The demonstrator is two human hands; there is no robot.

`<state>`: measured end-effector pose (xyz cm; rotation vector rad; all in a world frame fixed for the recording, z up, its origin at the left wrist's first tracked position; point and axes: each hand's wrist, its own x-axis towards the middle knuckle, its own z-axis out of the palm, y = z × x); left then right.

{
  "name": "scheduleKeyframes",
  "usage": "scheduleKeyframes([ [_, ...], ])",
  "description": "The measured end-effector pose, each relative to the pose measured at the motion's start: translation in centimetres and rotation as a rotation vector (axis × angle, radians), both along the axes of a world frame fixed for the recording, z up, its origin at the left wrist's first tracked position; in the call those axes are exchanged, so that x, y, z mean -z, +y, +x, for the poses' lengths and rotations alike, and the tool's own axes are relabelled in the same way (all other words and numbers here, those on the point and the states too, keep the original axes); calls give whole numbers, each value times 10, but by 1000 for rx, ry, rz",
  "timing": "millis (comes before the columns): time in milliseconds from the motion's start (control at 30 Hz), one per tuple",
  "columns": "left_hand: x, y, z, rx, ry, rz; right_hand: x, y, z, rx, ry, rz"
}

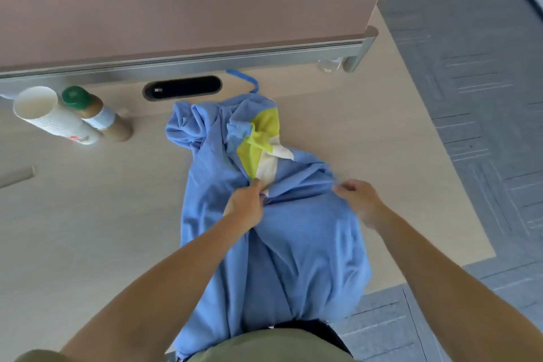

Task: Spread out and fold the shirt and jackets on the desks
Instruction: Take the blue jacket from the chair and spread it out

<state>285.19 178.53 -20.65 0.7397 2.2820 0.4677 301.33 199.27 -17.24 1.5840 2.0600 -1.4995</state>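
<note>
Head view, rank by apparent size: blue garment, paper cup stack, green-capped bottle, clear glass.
1. blue garment
2. paper cup stack and green-capped bottle: look alike, unranked
3. clear glass, farther from camera

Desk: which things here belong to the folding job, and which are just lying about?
Job: jacket, gripped by left hand and pinched by right hand; desk under it.
Lying about: cups, bottle, glass, cable slot.
</note>
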Motion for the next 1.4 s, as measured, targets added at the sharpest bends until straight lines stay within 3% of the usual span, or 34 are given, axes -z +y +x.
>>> scheduleKeyframes([
  [67, -10, 2, -5, -35, -34, 57, -24, 32, -6, 84, 125, -39],
  [133, -21, 13, -7, -198, -115, 174, -49, 58, -17, 114, 231, -111],
  [233, -38, 34, -15, -736, -463, 463, -66, 71, -28, 74, 254, -308],
  [300, -46, 40, -17, -948, -642, 616, -54, 67, -26, -113, 131, -248],
  [433, -55, 38, -2, -1033, -629, 615, -9, 52, -8, -510, -228, -127],
  [533, -59, 28, 0, -1146, -645, 602, 8, 44, 0, -577, -185, -48],
  [700, -60, 8, -14, -1334, -440, 490, -3, 33, 12, -630, -201, -181],
  [800, -53, 3, -11, -1209, -344, 356, 6, 30, 32, -683, -164, -140],
  [933, -54, 23, 8, -932, -237, 313, -16, 67, 32, -332, 24, 12],
  [1067, -60, 50, 18, -789, -177, 415, -74, 144, 20, -65, 227, 484],
  [1200, -67, 73, 22, -613, -231, 471, -122, 189, 16, -178, 348, 1021],
  [1300, -68, 85, 26, -507, -235, 498, -99, 192, 21, -358, 175, 1309],
  [1333, -68, 89, 29, -507, -254, 519, -85, 189, 25, -425, 37, 1260],
  [1400, -69, 95, 33, -500, -265, 537, -56, 176, 34, -534, -364, 964],
])
